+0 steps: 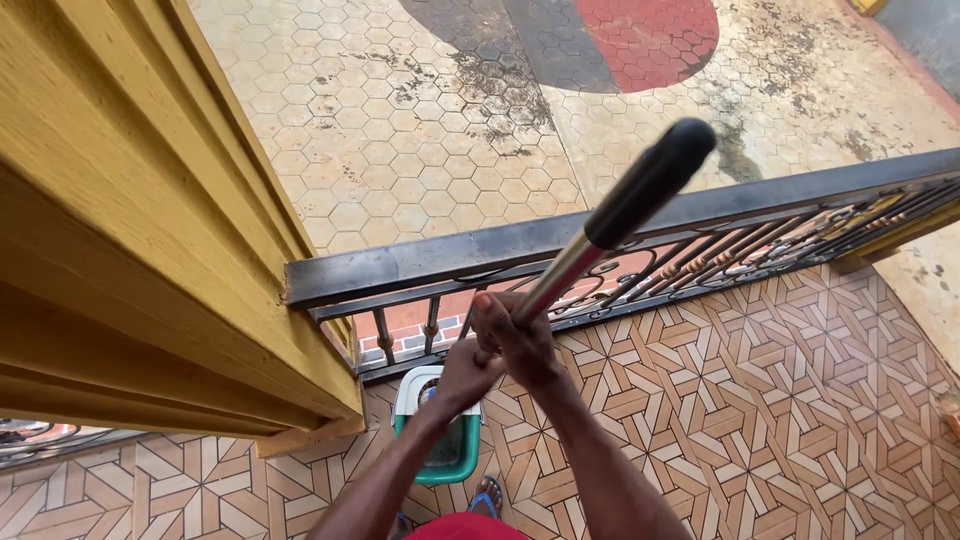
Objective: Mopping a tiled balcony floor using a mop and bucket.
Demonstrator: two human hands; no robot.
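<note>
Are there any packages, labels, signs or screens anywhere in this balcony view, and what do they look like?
None show. Both hands, left hand and right hand, grip a metal pole with a black handle above a green and white bucket, beside the black railing and yellow column.

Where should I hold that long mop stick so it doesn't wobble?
Grip the bare metal shaft of the mop handle, below its black rubber end, as both hands do: right hand above, left hand under it. The pole leans up and away toward the railing, so come from your own side, fingers wrapped round it, probably steadiest over the green bucket.
</note>
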